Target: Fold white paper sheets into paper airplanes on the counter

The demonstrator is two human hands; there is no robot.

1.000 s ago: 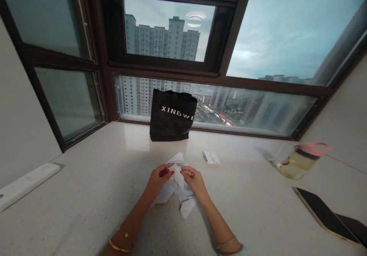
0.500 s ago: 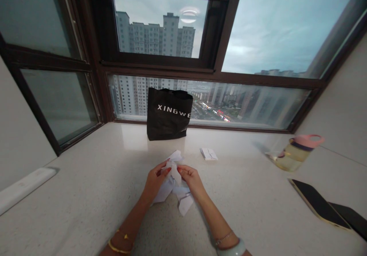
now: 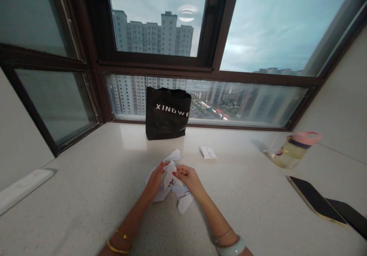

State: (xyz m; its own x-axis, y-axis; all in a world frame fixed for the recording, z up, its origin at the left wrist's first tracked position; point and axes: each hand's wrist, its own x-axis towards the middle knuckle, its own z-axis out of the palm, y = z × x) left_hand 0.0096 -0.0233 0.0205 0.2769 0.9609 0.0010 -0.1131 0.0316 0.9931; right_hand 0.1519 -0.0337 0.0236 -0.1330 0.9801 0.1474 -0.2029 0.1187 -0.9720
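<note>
White paper [image 3: 170,171] is held two-handed, well apart from window frame [image 3: 258,77].

- On the speckled counter [image 3: 243,214], a black bag [image 3: 168,124] is stood upright.
- White folded papers [image 3: 185,204] are strewn.
- A pink-lidded bottle [image 3: 292,155] is set (near two dark slabs [image 3: 314,198]).

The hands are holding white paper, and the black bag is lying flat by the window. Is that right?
Not quite: the head view shows the black bag standing upright, not lying flat, by the window. The left hand and right hand do hold white paper.
</note>
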